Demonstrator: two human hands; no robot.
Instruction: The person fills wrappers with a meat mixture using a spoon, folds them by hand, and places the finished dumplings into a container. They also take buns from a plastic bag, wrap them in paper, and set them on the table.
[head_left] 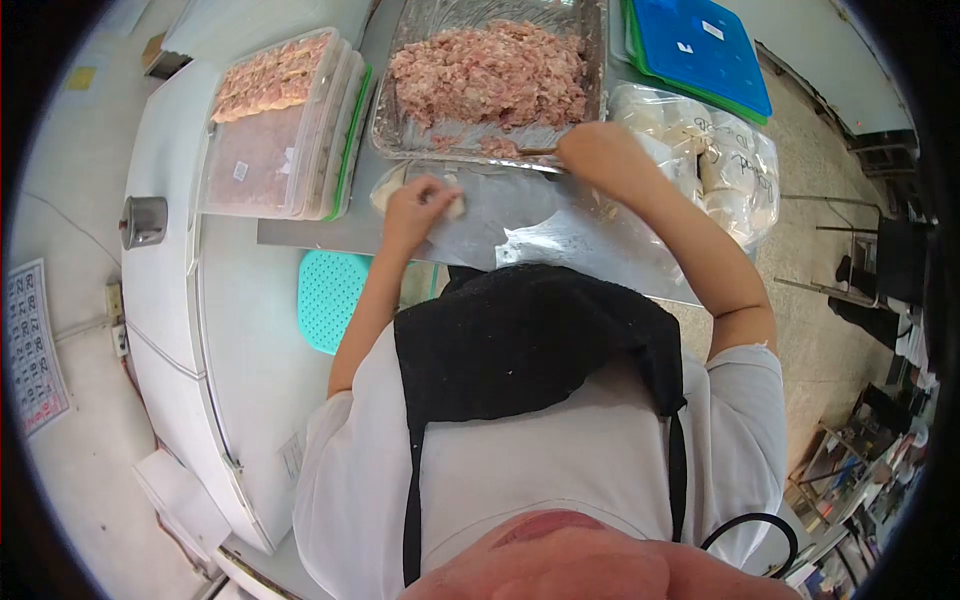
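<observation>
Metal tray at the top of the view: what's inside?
A heap of ground meat, plus small bits toward the near side, where a thin utensil in the right hand reaches in. The floor of the tray beneath the heap is hidden.

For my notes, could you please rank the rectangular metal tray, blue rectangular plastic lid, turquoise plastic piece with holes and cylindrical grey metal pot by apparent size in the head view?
1. Metal tray, largest
2. Blue lid
3. Turquoise piece, partly hidden
4. Grey pot, smallest

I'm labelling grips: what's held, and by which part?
Right hand: thin utensil, by the end away from the meat. Left hand: at something pale; grip unclear.
</observation>
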